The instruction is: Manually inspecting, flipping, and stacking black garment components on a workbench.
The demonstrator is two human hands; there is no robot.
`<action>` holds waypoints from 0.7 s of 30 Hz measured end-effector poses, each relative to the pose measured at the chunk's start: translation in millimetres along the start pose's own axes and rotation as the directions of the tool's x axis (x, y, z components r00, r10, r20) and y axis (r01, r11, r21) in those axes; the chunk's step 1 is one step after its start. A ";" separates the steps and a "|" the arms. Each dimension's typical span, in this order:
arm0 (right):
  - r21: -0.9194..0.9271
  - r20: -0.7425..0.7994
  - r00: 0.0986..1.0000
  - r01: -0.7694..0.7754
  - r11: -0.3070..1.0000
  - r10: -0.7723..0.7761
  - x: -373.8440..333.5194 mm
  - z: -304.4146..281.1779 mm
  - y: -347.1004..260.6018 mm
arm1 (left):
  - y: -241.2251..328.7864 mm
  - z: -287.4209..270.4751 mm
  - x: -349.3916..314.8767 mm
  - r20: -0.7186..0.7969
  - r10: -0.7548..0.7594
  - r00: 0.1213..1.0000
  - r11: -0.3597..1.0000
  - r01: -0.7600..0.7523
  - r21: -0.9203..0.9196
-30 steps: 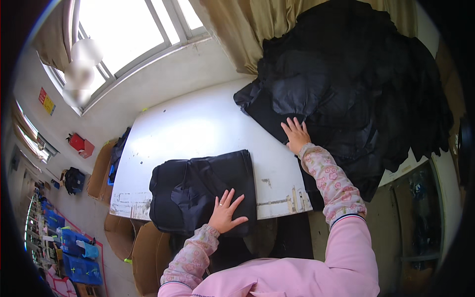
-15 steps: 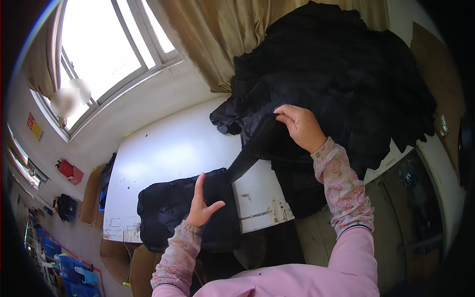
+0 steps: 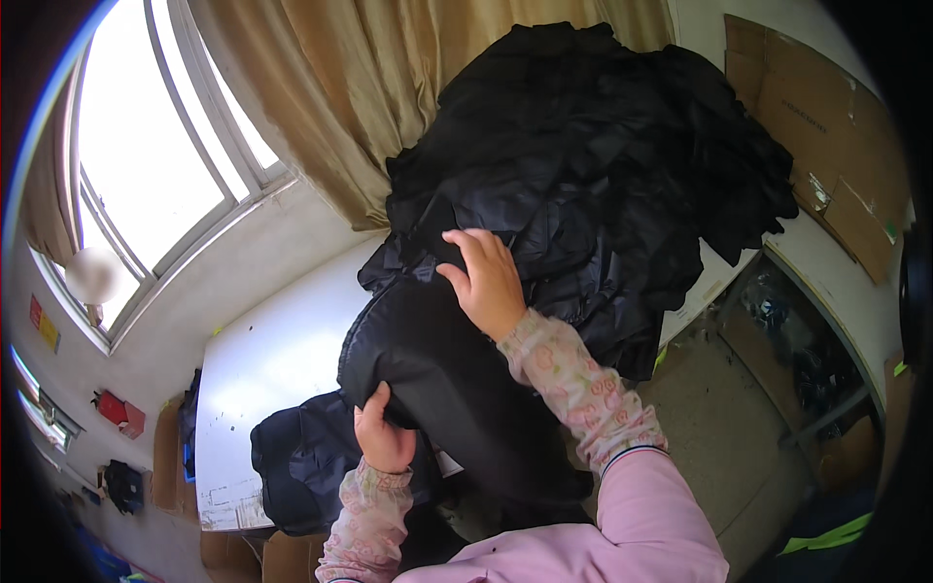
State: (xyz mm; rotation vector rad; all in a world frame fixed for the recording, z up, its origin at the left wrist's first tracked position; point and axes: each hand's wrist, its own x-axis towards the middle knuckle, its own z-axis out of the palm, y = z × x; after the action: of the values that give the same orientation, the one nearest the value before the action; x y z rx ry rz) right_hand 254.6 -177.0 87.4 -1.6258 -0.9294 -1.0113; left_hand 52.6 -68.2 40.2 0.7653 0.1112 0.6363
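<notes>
A long, curved black fabric piece (image 3: pixel 437 379) with a raised seam along its edge hangs across the table's front edge toward me. At its lower left side my left hand (image 3: pixel 384 435) grips it, thumb on top and fingers hidden underneath. My right hand (image 3: pixel 488 284) is open over the piece's far end, thumb and fingers apart, close to a large heap of black fabric pieces (image 3: pixel 603 165). Left of my left hand, black fabric (image 3: pixel 301 462) lies flat at the front edge of the white table (image 3: pixel 282 321), partly covered by the curved piece.
A gold curtain (image 3: pixel 321 87) hangs behind the heap, beside a bright window (image 3: pixel 146 136). Cardboard (image 3: pixel 797 126) leans at the far right. Below the table's right part are shelves with dark bundles (image 3: pixel 807 350). Cardboard boxes (image 3: pixel 228 554) stand under the left side.
The black piece my right hand was pinching now lies spread in front of me. My right hand has opened; my left hand has closed on the piece's edge. The view has shifted right.
</notes>
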 end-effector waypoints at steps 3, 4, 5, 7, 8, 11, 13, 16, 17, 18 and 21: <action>0.419 0.448 0.866 -0.421 0.805 0.220 -53.9 -34.4 -37.3 | 12.1 -20.4 9.4 -0.065 -0.028 0.997 0.997 0.033 0.075; 0.413 0.539 0.834 -0.387 0.824 0.121 -77.2 -36.6 -49.3 | 9.3 -20.8 10.8 -0.062 -0.035 0.997 0.996 0.040 0.077; 0.291 0.654 0.748 -0.387 0.875 0.113 -95.8 -37.4 -63.4 | 7.3 -22.5 9.4 -0.060 -0.035 0.998 0.994 0.041 0.101; 0.274 0.641 0.743 -0.457 0.846 0.193 -139.2 -19.6 -71.2 | 0.4 -27.6 3.1 -0.066 -0.047 0.997 0.990 0.055 0.129; 0.308 0.604 0.764 -0.486 0.818 0.227 -147.4 -12.6 -72.7 | -4.5 -29.8 2.3 -0.008 -0.125 0.992 0.990 0.126 0.070; 0.406 0.551 0.803 -0.497 0.767 0.228 -164.3 -6.8 -68.6 | -16.7 -33.6 -16.4 0.104 -0.136 0.985 0.988 0.127 0.093; 0.502 0.556 0.812 -0.498 0.707 0.177 -164.2 -5.7 -67.1 | -15.5 -39.5 -22.0 0.217 -0.109 0.970 0.968 0.055 0.243; 0.487 0.754 0.654 -0.626 0.609 0.070 -168.1 -6.2 -62.8 | -5.0 -48.9 -17.1 0.052 -0.175 0.983 0.880 0.132 0.456; 0.479 0.782 0.622 -0.642 0.598 0.041 -161.7 -11.6 -62.7 | 0.1 -43.8 -13.0 0.002 -0.153 0.988 0.903 0.139 0.407; 0.453 0.820 0.566 -0.729 0.512 0.080 -157.1 -17.1 -60.7 | 5.2 -39.2 -9.2 0.024 -0.211 0.977 0.916 0.189 0.353; 0.431 0.788 0.583 -0.752 0.499 0.198 -135.3 -27.5 -64.2 | 10.5 -40.3 -6.8 0.020 -0.263 0.965 0.949 0.254 0.187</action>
State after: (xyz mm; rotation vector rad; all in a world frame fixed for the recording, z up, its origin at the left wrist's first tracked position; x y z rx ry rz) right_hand 141.8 -202.7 -11.5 -1.3499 -0.9959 0.4521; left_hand 29.1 -41.7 17.2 0.9240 0.2278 0.3615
